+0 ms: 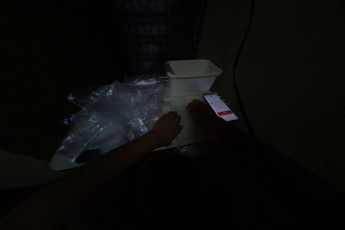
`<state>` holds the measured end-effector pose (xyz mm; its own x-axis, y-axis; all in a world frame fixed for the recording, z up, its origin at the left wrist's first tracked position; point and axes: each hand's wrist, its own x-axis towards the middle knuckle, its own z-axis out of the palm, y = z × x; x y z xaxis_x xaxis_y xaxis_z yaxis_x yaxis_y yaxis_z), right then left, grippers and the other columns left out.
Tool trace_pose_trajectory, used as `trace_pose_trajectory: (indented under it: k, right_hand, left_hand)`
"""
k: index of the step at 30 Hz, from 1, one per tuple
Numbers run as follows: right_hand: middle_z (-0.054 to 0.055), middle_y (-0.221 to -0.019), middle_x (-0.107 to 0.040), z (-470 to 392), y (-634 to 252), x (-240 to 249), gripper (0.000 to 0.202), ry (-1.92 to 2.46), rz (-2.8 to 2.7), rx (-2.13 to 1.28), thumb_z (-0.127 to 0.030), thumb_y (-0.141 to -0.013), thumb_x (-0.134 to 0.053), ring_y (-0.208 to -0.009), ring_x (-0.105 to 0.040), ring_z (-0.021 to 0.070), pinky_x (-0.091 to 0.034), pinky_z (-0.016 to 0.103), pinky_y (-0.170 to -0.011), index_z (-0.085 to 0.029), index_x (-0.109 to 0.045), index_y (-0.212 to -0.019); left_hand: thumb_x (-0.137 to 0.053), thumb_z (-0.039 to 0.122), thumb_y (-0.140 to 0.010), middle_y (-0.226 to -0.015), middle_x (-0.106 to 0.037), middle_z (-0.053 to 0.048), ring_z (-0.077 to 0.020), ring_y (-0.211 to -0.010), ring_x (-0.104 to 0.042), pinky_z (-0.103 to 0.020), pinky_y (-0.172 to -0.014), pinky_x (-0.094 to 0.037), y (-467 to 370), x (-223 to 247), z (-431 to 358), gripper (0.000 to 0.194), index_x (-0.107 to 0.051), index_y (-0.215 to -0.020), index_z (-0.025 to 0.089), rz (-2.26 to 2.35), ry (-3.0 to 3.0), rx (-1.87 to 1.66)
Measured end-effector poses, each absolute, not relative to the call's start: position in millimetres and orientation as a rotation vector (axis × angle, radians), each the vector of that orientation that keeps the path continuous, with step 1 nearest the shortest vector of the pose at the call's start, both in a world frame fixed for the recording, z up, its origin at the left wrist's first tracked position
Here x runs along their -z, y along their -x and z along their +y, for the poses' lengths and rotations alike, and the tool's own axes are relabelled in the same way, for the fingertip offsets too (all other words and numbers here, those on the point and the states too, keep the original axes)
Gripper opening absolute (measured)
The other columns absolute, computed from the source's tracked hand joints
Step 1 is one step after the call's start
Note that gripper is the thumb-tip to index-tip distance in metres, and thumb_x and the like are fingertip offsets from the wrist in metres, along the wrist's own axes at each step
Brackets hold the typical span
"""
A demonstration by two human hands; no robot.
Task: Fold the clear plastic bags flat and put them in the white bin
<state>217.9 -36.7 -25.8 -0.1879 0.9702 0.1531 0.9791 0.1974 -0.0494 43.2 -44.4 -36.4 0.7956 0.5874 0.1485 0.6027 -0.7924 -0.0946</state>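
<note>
My left hand (pixel 167 127) lies palm down at the front of a pale tabletop (pixel 188 129), its fingers a little apart, beside a pile of clear plastic bags (pixel 107 111). Nothing shows in its grasp. To its right, my right hand (pixel 199 110) rests over the table with its fingers curled in, and I see nothing held in it. A lit smartphone (pixel 222 107) with a running-time display and a red button lies just right of that hand. Behind both hands stands a white plastic basin (pixel 192 82) with dark handles.
The room is very dark, and much detail is lost. A dark cable (pixel 237 61) hangs down the wall on the right. The crumpled bags cover the left side of the table. A small dark object (pixel 87 155) sits at the table's left front edge.
</note>
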Motion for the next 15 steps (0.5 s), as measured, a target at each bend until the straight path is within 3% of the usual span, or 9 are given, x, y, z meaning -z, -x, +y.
trace_pose_trajectory:
  k: [9,15]
  right_hand:
    - [0.009,-0.098,-0.059,-33,-238,23,0.032,2.084,-2.074,0.073,-0.007,-0.075,-0.034,-0.086,-0.051,0.015,-0.036,0.023,-0.074,-0.012,-0.057,-0.097]
    - [0.007,-0.085,-0.063,-37,-253,17,0.028,2.067,-2.026,0.143,-0.01,-0.074,-0.035,-0.078,-0.054,0.0142,-0.037,0.023,-0.069,-0.013,-0.062,-0.08]
  left_hand:
    - [-0.029,0.035,-0.084,-0.12,-0.044,-0.016,-0.0245,-0.112,-0.038,-0.034,-0.088,-0.034,-40,37,-45,0.04,-0.042,-0.112,0.009,-0.982,2.825,0.154]
    - [-0.026,0.04,-0.084,-0.113,-0.049,-0.014,-0.023,-0.107,-0.042,-0.035,-0.087,-0.035,-42,33,-42,0.042,-0.047,-0.107,0.01,-1.003,2.828,0.229]
